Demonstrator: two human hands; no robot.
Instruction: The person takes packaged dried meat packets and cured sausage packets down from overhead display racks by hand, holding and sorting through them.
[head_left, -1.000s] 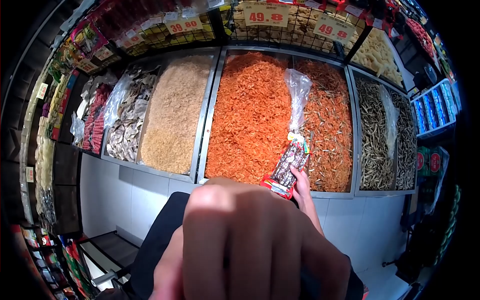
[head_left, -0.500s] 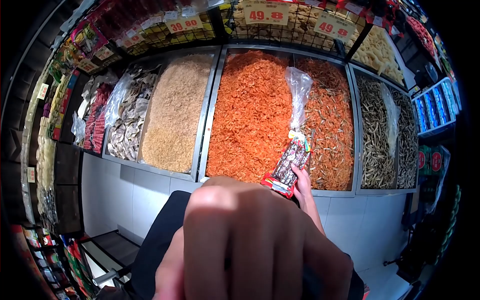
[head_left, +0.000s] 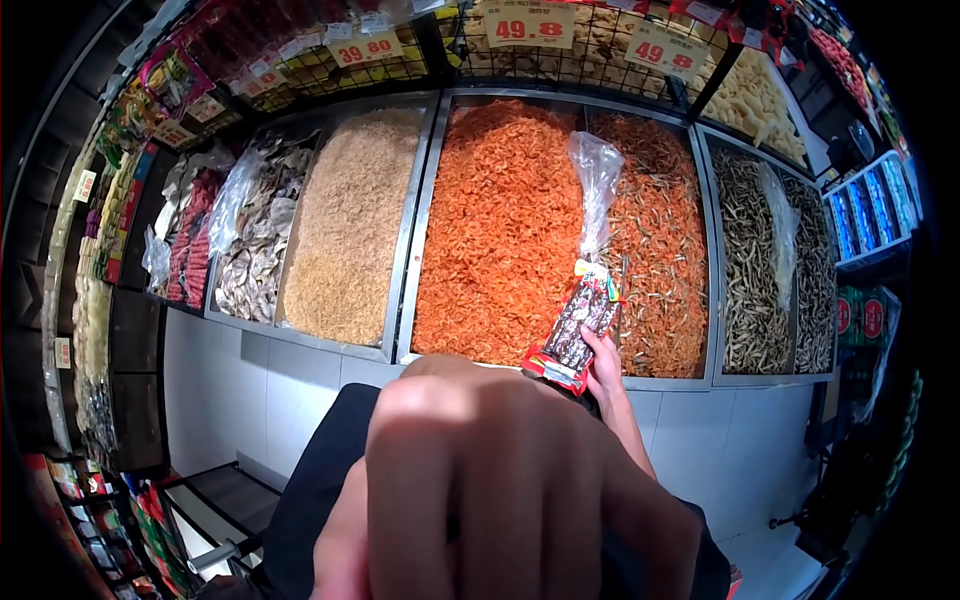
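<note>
My right hand (head_left: 606, 370) holds a packet of cured sausage (head_left: 580, 325) by its right edge. The packet has a clear window over dark, white-flecked contents, with red and colourful ends. It is tilted above the front of the bin of orange dried shrimp (head_left: 500, 230) and the mixed shrimp and small fish (head_left: 655, 240). Very close to the camera, my left hand (head_left: 500, 460) fills the lower middle, back of the hand showing. Its fingers are bent and pressed together. Their tips run out of view, so anything in them is hidden.
A clear plastic bag (head_left: 597, 185) lies between the orange heaps. Pale tiny dried shrimp (head_left: 355, 230) and flat dried fish (head_left: 262, 230) fill bins to the left; small dark dried fish (head_left: 752, 270) lie right. Price signs (head_left: 528, 25) hang on wire racks behind. Packed shelves (head_left: 90, 250) flank the left.
</note>
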